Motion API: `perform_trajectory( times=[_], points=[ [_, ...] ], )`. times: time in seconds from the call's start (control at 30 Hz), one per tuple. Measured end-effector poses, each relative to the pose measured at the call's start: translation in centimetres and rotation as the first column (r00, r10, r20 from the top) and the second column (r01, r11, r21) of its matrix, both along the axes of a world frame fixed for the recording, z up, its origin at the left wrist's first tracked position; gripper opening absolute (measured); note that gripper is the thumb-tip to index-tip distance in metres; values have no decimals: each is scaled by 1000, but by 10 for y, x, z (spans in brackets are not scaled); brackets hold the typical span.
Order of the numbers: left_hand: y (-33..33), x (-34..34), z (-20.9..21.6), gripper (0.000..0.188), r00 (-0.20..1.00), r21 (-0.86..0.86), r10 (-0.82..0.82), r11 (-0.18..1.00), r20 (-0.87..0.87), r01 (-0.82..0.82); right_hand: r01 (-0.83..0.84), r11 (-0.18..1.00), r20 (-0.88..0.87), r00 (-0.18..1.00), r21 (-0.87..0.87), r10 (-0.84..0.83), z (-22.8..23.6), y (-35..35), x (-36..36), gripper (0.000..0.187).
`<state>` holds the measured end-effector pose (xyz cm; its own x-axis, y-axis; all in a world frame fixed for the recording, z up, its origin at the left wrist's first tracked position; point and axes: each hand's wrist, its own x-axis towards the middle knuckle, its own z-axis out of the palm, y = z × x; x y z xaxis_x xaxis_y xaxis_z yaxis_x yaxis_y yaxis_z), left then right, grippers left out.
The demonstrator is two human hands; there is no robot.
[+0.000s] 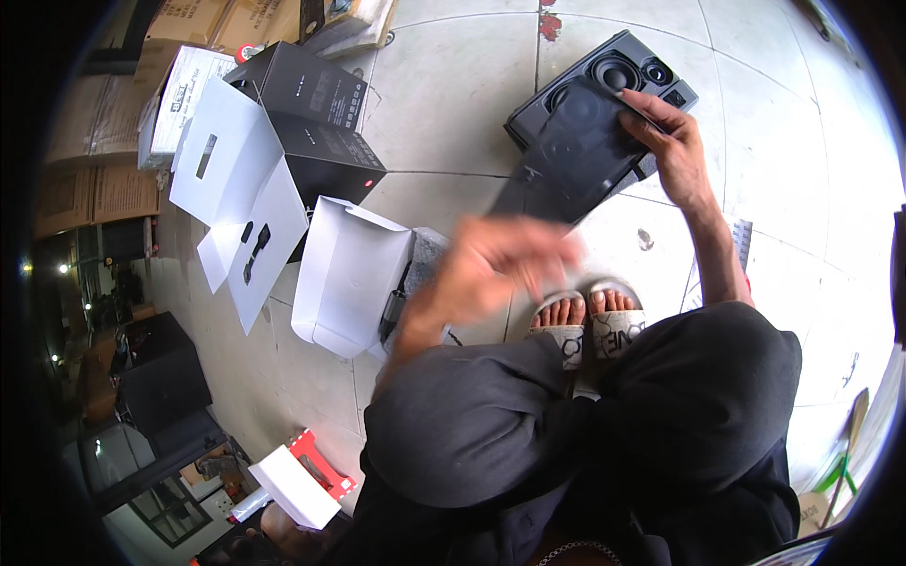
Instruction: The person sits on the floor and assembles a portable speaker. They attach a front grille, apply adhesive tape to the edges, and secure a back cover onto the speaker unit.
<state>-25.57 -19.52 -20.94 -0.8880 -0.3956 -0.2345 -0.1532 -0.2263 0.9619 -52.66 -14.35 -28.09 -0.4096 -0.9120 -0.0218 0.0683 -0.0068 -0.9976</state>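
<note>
My right hand [672, 141] pinches the edge of a thin dark see-through speaker grille [578, 141], thumb and fingers closed on it. The grille is tilted over a black speaker [661, 72] with round drivers, which lies on the tiled floor at the far side; part of the speaker shows through the mesh. My left hand [491, 269] hangs over the floor between my feet and the opened boxes, apart from the grille. Motion smears its fingers, so their pose is unclear.
An open black carton [316, 113] with white flaps stands at the far left. Beside it a white box [344, 274] holds dark cables, partly behind my left arm. Brown cartons [71, 198] are stacked further left. A red and white box [316, 472] is at the lower left.
</note>
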Motion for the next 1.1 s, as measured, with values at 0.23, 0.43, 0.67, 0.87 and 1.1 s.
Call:
perform_trajectory(
  times=[0.23, 0.43, 0.67, 0.87, 1.1],
  points=[
    [-44, -40, 15, 38, 928, -330, 364, 888, 77, -320, -63, 994, 41, 997, -93, 67, 35, -9, 12, 31],
    [-34, -48, -20, 37, 920, -91, 391, 917, 27, -387, 66, 997, 345, 938, -46, -47, 20, 2, 23, 39],
    [-36, -40, -30, 33, 866, -38, 499, 865, -25, -500, -82, 992, 282, 958, 95, 52, 11, 8, 51, 66],
    [-41, -34, -22, 25, 875, 9, 480, 877, -57, -480, -108, 993, 184, 978, 47, 98, 14, 8, 50, 58],
    [-46, -29, -19, 25, 891, 67, 441, 898, -108, -436, -154, 988, 161, 976, 14, 150, 28, 11, 51, 57]
  ],
)
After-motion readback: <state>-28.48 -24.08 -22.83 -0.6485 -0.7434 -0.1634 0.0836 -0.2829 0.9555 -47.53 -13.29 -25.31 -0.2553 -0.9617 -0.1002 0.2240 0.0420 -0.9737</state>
